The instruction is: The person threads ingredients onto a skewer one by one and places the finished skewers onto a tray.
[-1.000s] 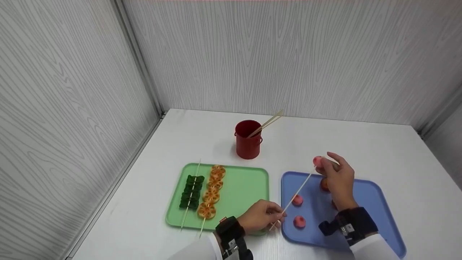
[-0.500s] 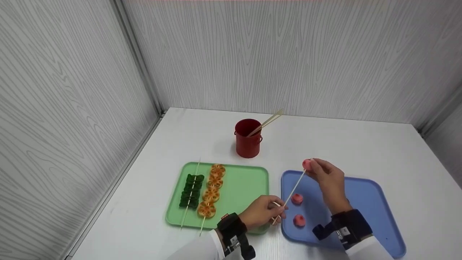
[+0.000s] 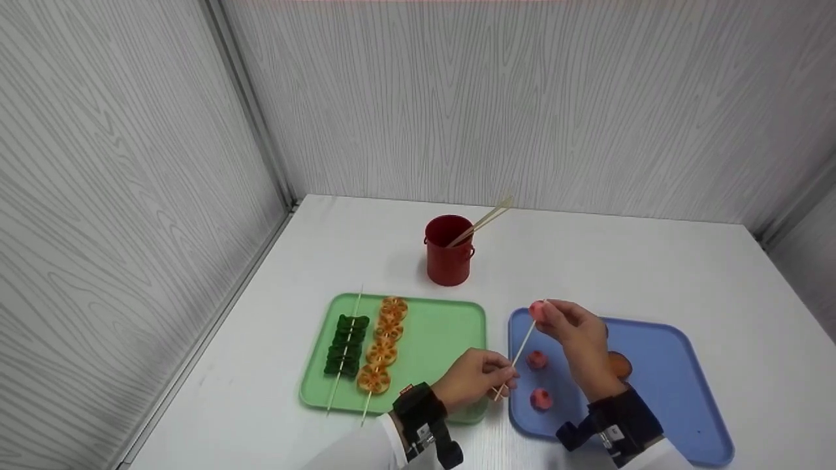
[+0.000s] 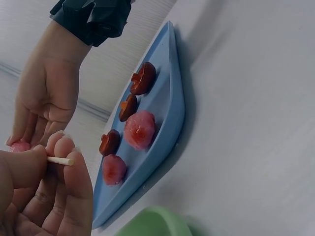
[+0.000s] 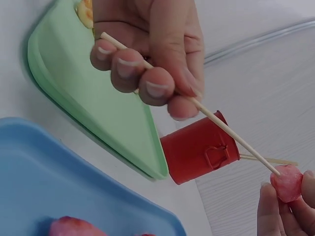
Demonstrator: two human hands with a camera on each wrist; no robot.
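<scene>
In the head view my left hand [image 3: 473,378] pinches a thin wooden skewer [image 3: 524,341] near its lower end, between the two trays. The stick slants up to the right. At its far end is a pink ball-shaped food piece [image 3: 537,311], which my right hand [image 3: 581,343] pinches with thumb and fingers. The right wrist view shows the stick entering the pink ball [image 5: 286,183]. Below, two similar pink balls [image 3: 537,360] lie on the blue tray [image 3: 673,391]. Several brown mushrooms [image 4: 143,78] lie beside them in the left wrist view, partly hidden by my right hand in the head view.
On the green tray [image 3: 450,326] at left lie a skewer of dark green pieces [image 3: 347,346] and one of lotus root slices [image 3: 382,352], their stick ends jutting past the front rim. Behind stands a red bucket [image 3: 449,261] with a few wooden skewers [image 3: 486,219] leaning out.
My right hand has brought the pink ball left and downward, and it now sits farther along the stick, nearer my left hand. The left hand has risen slightly, still pinching the skewer.
</scene>
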